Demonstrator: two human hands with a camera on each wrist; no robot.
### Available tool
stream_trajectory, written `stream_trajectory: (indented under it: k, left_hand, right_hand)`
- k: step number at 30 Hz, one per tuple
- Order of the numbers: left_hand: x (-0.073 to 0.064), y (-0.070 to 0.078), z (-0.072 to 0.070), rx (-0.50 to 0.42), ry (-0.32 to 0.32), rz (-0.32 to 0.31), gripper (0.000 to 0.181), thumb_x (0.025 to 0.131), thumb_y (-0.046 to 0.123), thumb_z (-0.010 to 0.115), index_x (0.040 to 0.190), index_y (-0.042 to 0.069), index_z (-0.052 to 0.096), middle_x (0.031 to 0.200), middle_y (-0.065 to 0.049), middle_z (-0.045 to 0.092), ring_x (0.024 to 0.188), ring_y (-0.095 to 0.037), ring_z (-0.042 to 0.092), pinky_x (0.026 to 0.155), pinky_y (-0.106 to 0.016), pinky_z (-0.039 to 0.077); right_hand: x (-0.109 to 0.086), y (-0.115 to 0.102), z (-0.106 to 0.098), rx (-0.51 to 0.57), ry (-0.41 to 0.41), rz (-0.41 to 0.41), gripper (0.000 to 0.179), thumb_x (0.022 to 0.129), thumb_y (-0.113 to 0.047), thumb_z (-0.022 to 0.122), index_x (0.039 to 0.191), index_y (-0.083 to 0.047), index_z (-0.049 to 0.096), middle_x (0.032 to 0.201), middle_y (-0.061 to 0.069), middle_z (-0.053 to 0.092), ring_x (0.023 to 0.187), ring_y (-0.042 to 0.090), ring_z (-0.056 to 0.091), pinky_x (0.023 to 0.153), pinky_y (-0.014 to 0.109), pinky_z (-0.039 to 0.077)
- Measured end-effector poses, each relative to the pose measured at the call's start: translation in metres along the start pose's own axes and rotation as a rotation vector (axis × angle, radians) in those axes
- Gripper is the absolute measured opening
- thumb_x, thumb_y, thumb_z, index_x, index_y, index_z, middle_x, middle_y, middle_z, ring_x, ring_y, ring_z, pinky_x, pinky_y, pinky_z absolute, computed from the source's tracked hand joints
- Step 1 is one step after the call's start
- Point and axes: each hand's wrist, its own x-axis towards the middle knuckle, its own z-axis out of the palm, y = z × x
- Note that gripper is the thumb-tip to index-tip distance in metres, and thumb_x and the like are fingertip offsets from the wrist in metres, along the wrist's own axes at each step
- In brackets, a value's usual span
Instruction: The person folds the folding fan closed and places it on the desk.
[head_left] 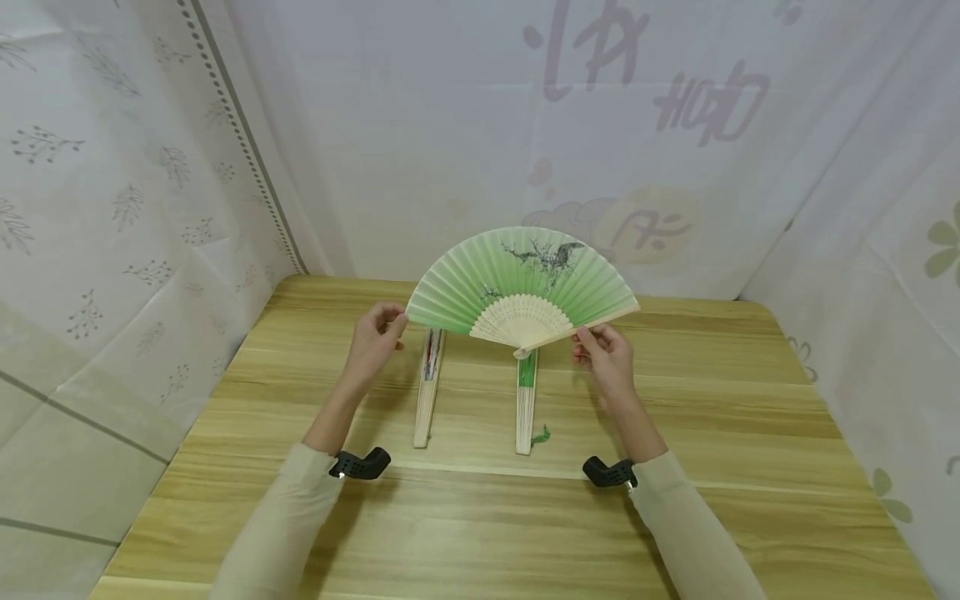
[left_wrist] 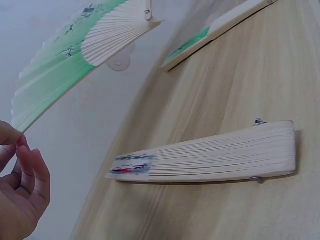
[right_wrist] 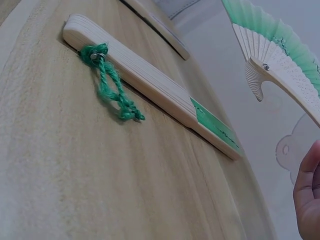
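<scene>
A green folding fan [head_left: 457, 287] is spread wide above the table in the head view, with a dark branch painted on its pleats and pale pierced ribs meeting at the bottom. At its left corner, my left hand [head_left: 369, 346] pinches the edge between thumb and fingers. My right hand [head_left: 611, 362] grips the outer stick on the right side. Beneath lie two folded fans. One fan [left_wrist: 220, 155] has a red and dark pattern at its tip; the other fan [right_wrist: 140, 62] shows a green tip and a knotted green cord [right_wrist: 107, 87] by its pivot.
The wooden table [head_left: 465, 533] runs back to a printed pale curtain [head_left: 420, 125]. More curtain hangs on the left and right sides. Each wrist carries a black camera mount, such as the left mount [head_left: 363, 464].
</scene>
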Motion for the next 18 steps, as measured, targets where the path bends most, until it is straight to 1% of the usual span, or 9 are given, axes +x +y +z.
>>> stream_trajectory:
  k: [2,3,7,11,14,18]
  left_hand:
    - [-0.003,0.012,0.001,0.021,-0.003,0.003,0.026,0.105,0.003,0.053,0.124,-0.016,0.055,0.097,-0.011,0.056,0.080,-0.018,0.050,0.071,-0.025,0.055]
    - [-0.003,0.014,0.001,0.036,-0.002,0.003,0.027,0.105,0.003,0.053,0.125,-0.016,0.055,0.098,-0.012,0.057,0.080,-0.016,0.051,0.071,-0.026,0.055]
    - [-0.001,0.018,0.001,0.068,-0.002,0.019,0.027,0.105,0.003,0.054,0.124,-0.016,0.056,0.101,-0.014,0.059,0.077,-0.010,0.052,0.070,-0.026,0.056]
    - [0.010,0.003,0.000,0.053,0.000,0.039,0.028,0.105,0.006,0.056,0.124,-0.015,0.057,0.105,-0.017,0.061,0.078,-0.010,0.054,0.068,-0.024,0.055]
    - [0.018,-0.011,-0.001,0.039,0.007,0.040,0.029,0.105,0.010,0.057,0.126,-0.011,0.058,0.109,-0.018,0.061,0.080,-0.012,0.055,0.067,-0.021,0.054]
    - [0.021,-0.012,-0.001,0.045,0.008,0.055,0.029,0.105,0.013,0.058,0.125,-0.009,0.059,0.111,-0.017,0.062,0.082,-0.013,0.057,0.067,-0.021,0.053]
  right_hand:
    - [0.000,-0.001,0.000,-0.026,-0.002,-0.011,0.028,0.100,-0.016,0.067,0.103,0.010,0.058,0.095,0.019,0.064,0.073,0.018,0.062,0.065,0.028,0.057]
    - [-0.001,-0.002,0.000,-0.038,-0.005,-0.014,0.031,0.100,-0.017,0.068,0.104,0.012,0.057,0.095,0.018,0.064,0.073,0.019,0.062,0.065,0.029,0.057]
    - [0.001,-0.004,0.001,-0.094,-0.017,-0.026,0.040,0.101,-0.018,0.067,0.109,0.019,0.053,0.092,0.012,0.066,0.074,0.021,0.062,0.068,0.033,0.058]
    - [0.002,-0.006,0.002,-0.126,-0.026,-0.028,0.043,0.101,-0.019,0.067,0.110,0.020,0.053,0.092,0.009,0.066,0.075,0.023,0.062,0.070,0.035,0.059]
    - [0.003,-0.008,0.002,-0.131,-0.030,-0.027,0.041,0.100,-0.019,0.068,0.109,0.019,0.054,0.091,0.010,0.066,0.075,0.024,0.062,0.070,0.036,0.059]
    - [0.004,-0.008,0.003,-0.141,-0.036,-0.028,0.037,0.100,-0.018,0.068,0.106,0.016,0.056,0.091,0.010,0.066,0.075,0.024,0.062,0.071,0.037,0.060]
